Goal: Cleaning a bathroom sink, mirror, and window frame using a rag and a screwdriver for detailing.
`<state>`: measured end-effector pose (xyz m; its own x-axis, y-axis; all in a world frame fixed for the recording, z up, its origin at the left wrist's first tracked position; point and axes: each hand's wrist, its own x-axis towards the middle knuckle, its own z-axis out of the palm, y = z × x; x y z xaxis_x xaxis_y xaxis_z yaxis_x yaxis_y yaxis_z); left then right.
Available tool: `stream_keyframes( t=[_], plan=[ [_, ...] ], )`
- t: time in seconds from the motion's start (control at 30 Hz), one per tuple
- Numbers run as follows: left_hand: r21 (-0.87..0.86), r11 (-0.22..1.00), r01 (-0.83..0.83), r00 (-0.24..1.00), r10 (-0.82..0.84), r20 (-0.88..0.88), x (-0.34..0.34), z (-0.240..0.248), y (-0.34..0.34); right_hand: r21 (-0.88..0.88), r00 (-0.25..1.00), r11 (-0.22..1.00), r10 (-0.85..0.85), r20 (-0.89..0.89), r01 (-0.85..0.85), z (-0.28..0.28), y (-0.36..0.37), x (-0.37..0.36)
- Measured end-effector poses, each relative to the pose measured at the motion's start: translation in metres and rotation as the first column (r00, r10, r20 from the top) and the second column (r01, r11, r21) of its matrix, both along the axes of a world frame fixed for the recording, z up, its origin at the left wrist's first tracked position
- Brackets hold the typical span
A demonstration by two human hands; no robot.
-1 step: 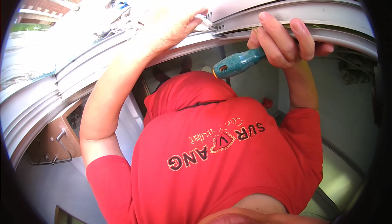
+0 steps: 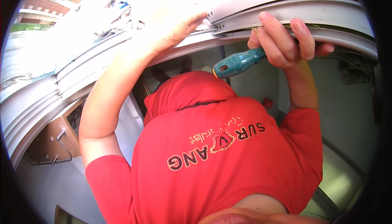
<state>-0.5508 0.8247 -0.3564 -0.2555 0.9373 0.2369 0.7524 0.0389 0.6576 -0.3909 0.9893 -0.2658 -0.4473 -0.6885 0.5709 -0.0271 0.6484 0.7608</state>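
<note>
My right hand [image 2: 284, 42] is closed round the upper part of a screwdriver [image 2: 240, 63] with a teal, yellow-tipped handle. The handle's butt, pierced by a slot, points left and down; my fingers and the frame hide the shaft. These fingers lie against the pale metal window frame [image 2: 286, 14]. Farther left, my left hand [image 2: 177, 28] reaches over the frame's sill beside a small white crumpled piece [image 2: 204, 25], perhaps cloth. Glare washes out most of its fingers, so whether they grip that piece does not show.
Frame tracks [image 2: 75, 71] curve away to the left. Beyond them lie crumpled pale scraps [image 2: 116, 22] in bright light, and a brick wall [image 2: 45, 1]. Below left is a brown panel [image 2: 61, 138] with a metal rod bracket [image 2: 61, 158]. A small red object [image 2: 267, 103] sits under my right arm.
The fingertips of my left hand have dipped slightly toward the white piece, and the left forearm has shifted a little. My right hand and the screwdriver have stayed put.
</note>
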Motion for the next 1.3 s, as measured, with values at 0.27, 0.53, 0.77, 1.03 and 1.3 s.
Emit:
stream_keyframes(
  t=[0.27,0.53,0.77,1.03,1.3],
  plan=[
    [-0.162,0.958,0.235,0.946,-0.264,-0.187,-0.027,0.003,0.000,-0.036,1.000,0.999,0.001,-0.012,-0.002,-0.004,0.000,-0.002],
    [-0.358,0.930,0.079,0.985,-0.018,0.170,-0.014,0.036,0.000,0.015,0.999,1.000,-0.022,0.027,0.021,0.002,0.002,0.000],
    [-0.018,0.958,0.287,0.958,-0.287,0.025,-0.028,0.002,-0.002,-0.035,1.000,0.999,-0.012,0.013,0.013,0.000,-0.002,-0.002],
    [0.222,0.878,-0.424,0.718,0.176,0.673,-0.099,0.001,-0.005,-0.036,1.000,0.999,-0.002,-0.007,0.002,0.000,-0.002,-0.005],
    [0.141,0.938,-0.316,0.943,0.328,-0.064,-0.063,0.016,-0.026,-0.046,1.000,0.999,-0.016,-0.010,0.016,0.001,-0.003,-0.003]
  ],
)
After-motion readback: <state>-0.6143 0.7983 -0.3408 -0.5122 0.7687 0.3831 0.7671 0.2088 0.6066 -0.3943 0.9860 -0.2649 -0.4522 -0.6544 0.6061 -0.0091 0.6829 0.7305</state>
